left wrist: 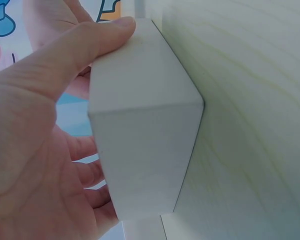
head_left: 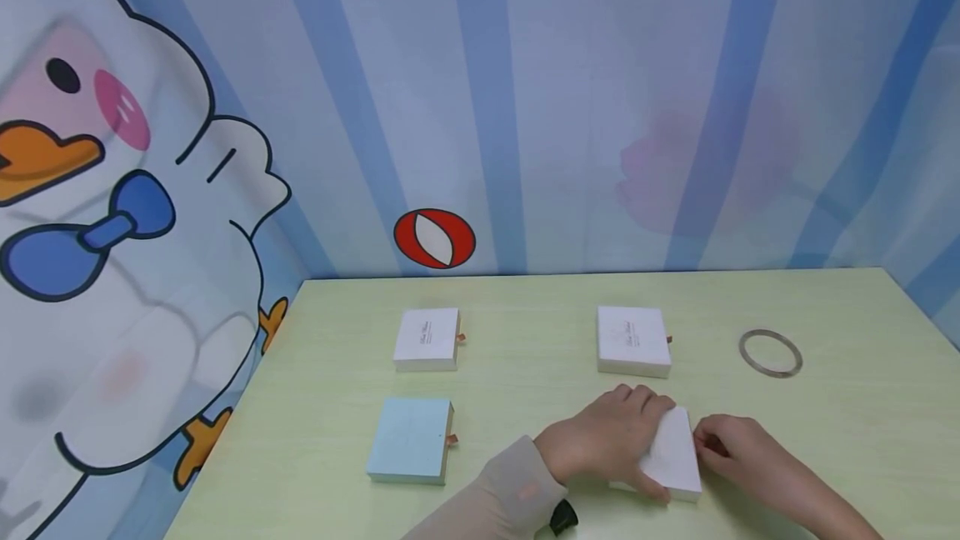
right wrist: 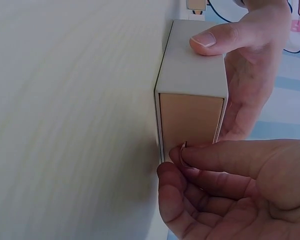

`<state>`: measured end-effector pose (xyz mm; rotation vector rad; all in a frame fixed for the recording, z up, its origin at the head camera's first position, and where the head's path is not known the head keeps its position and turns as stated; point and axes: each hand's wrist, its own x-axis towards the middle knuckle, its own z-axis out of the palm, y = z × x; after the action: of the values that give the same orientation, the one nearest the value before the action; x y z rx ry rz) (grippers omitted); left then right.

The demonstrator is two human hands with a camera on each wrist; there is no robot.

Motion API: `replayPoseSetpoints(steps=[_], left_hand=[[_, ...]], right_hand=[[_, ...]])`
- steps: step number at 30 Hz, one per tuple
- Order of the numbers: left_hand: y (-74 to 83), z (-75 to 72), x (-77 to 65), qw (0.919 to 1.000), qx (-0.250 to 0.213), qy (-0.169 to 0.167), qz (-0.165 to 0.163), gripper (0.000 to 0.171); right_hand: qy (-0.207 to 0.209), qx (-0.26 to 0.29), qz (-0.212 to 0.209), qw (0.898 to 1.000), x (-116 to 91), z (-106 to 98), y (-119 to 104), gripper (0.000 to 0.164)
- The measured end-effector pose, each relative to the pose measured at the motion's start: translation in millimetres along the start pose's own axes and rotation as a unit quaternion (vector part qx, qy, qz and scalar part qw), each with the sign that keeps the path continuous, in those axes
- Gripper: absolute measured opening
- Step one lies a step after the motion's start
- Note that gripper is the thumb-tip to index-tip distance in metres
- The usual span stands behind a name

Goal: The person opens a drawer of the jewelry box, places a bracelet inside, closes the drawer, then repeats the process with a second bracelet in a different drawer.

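A white drawer box (head_left: 675, 455) lies flat on the table at the front right. My left hand (head_left: 611, 438) grips it from the left, the thumb along its near side and the fingers spread over the top and far edge. At the box's right end is my right hand (head_left: 750, 455), pinching a small ribbon pull tab (right wrist: 183, 151) between thumb and forefinger. In the right wrist view the orange-tan drawer front (right wrist: 191, 117) sits within the white sleeve, level with its edges. The plain opposite end (left wrist: 145, 157) of the box fills the left wrist view.
Two white boxes with printed lettering stand farther back, one left (head_left: 426, 340) and one right (head_left: 632, 342). A light blue box (head_left: 409, 440) lies front left, its ribbon tab facing right. A grey ring (head_left: 770, 375) rests at the back right. The patterned wall meets the table's far edge.
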<state>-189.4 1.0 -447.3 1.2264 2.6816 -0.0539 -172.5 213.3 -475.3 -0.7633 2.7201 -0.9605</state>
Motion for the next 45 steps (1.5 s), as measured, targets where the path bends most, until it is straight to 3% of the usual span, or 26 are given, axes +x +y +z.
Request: replayPoseSetpoints(steps=[28, 45], left_hand=[[-1.2, -1.1, 0.4, 0.9997, -0.022, -0.008, -0.006, 0.102], [-1.5, -2.1, -3.9, 1.0, 0.006, 0.001, 0.005, 0.105]], right_hand=[[-0.011, 0.006, 0.01, 1.0, 1.4, 0.4, -1.8, 0.026], [-0.006, 0.011, 0.0, 1.0, -0.9, 0.1, -1.3, 0.022]])
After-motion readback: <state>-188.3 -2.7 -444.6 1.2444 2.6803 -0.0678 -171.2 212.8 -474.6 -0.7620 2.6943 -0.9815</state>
